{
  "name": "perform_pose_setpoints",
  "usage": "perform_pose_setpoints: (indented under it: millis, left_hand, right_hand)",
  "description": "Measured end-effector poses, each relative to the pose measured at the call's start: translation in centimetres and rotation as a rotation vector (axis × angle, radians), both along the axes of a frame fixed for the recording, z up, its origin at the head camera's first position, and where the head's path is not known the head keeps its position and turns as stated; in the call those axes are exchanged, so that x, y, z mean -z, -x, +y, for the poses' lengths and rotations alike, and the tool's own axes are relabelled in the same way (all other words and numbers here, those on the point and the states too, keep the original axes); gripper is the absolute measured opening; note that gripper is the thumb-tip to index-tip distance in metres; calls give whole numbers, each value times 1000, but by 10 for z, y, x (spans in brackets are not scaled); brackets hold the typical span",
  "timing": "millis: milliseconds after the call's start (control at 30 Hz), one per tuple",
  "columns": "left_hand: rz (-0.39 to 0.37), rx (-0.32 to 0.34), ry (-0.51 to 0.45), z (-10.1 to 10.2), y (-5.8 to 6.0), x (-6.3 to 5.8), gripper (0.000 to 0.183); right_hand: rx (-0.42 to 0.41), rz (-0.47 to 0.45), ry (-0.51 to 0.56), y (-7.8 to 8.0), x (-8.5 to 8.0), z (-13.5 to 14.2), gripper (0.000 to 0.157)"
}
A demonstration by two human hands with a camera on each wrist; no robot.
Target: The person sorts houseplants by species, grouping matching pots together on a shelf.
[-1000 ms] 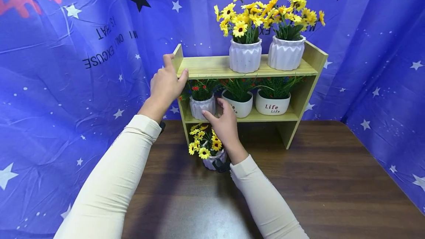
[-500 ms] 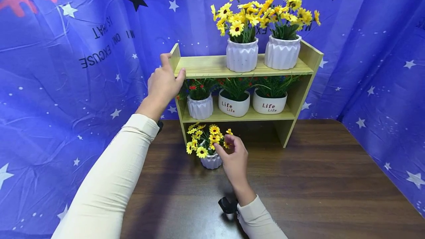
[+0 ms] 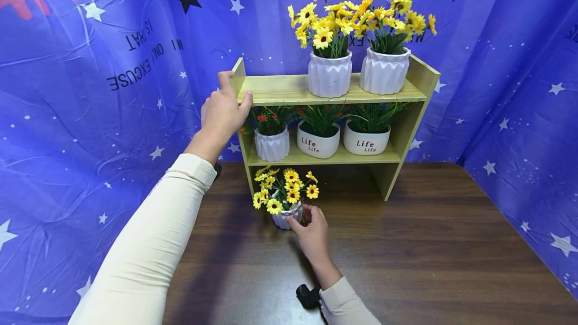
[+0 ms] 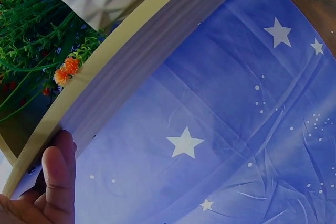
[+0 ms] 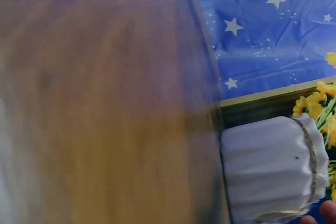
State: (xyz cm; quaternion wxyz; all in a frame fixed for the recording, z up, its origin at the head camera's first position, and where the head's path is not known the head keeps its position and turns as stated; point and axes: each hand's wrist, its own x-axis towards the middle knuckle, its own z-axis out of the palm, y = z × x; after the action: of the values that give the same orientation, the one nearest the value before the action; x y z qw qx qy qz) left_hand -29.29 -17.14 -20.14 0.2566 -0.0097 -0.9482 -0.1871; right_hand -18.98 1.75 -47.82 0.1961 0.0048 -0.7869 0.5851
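My left hand point(image 3: 222, 117) grips the upper left corner of a light wooden shelf point(image 3: 275, 95); in the left wrist view its thumb point(image 4: 56, 179) lies beside the side panel. On the table, by the shelf's lower left, stands a white fluted flower pot point(image 3: 281, 220) of yellow artificial sunflowers point(image 3: 291, 184). My right hand point(image 3: 313, 237) holds this pot at its right side, thumb in front and fingers curved round the edge. In the right wrist view the white pot point(image 5: 270, 166) shows a twine band near the rim, with fingertips point(image 5: 328, 211) beside it.
Two yellow-flowered pots point(image 3: 329, 75) stand on the top shelf, right of centre. The middle shelf bears a fluted pot point(image 3: 272, 147) with red flowers and two oval "Life" pots point(image 3: 367, 140). A blue star-patterned curtain point(image 3: 135, 114) surrounds the brown table point(image 3: 429, 255).
My right hand has come away from the fluted pot on the middle shelf and moved down to the sunflower pot on the table. The left hand stays on the shelf corner.
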Motion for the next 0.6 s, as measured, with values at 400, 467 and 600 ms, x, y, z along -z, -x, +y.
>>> perform_pose_setpoints:
  millis: [400, 467, 600]
  left_hand:
    - [23, 6, -5, 0, 0, 1, 61]
    - [24, 7, -5, 0, 0, 1, 61]
    - [23, 7, -6, 0, 0, 1, 61]
  right_hand:
    - [-38, -95, 79, 13, 18, -11, 65]
    - [-39, -95, 76, 15, 18, -13, 66]
    - [-33, -88, 70, 20, 22, -18, 74]
